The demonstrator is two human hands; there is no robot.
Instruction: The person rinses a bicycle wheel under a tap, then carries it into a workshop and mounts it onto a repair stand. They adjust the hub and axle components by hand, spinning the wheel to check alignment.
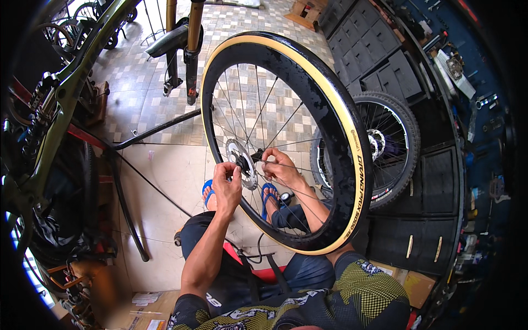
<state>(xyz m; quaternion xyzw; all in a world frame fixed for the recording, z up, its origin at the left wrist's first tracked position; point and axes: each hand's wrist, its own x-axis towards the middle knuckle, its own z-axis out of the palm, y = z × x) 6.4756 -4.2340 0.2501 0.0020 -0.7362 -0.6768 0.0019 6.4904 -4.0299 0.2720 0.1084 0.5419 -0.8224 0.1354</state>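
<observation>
A bicycle wheel with a tan-sidewall tyre [352,143] and deep black rim [328,121] stands tilted in front of me, its silver brake rotor [249,176] facing left. My left hand [227,184] is at the hub beside the rotor, fingertips pinched together on something small that I cannot make out. On the other side, my right hand [279,168] reaches among the spokes, thumb and finger closed near the black hub [258,155]; what they grip is too small to name.
An olive bike frame [55,126], forks [192,60] and stand legs [131,203] occupy the left. A knobby-tyred wheel [404,159] leans against black drawers [363,49] at right, beside a tool wall [484,126]. My feet [209,195] wear blue flip-flops; cardboard boxes [148,308] lie below.
</observation>
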